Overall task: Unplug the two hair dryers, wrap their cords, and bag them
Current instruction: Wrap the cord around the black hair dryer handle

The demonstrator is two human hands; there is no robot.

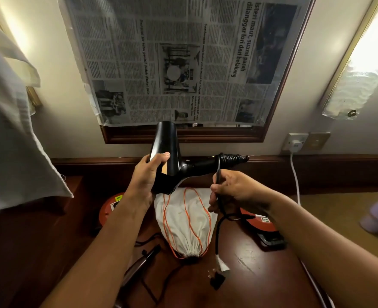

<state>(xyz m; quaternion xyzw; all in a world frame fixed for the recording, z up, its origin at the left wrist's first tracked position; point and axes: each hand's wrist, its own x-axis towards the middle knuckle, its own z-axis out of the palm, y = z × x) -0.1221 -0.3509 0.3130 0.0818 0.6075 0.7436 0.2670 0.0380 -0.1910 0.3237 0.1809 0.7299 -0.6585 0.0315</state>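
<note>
My left hand (149, 174) grips the barrel of a black hair dryer (168, 150), held up over the table with its nozzle pointing up. Several turns of its black cord (218, 227) are wound round the handle (232, 158), which points right. My right hand (234, 190) pinches the cord just below the handle. The loose end hangs down to a plug (217, 280) lying on the table. Below the dryer lies a white drawstring bag (185, 218) with orange strings, its mouth drawn shut. A second dryer's dark handle (143, 260) shows at the lower left, partly hidden by my left arm.
The dark wooden table (261, 263) carries two orange cord reels (111, 205) (261, 221) on either side of the bag. A white plug sits in the wall socket (294, 144) at the right, its white cable hanging down. A newspaper-covered mirror (183, 63) is ahead; grey cloth (10, 130) hangs left.
</note>
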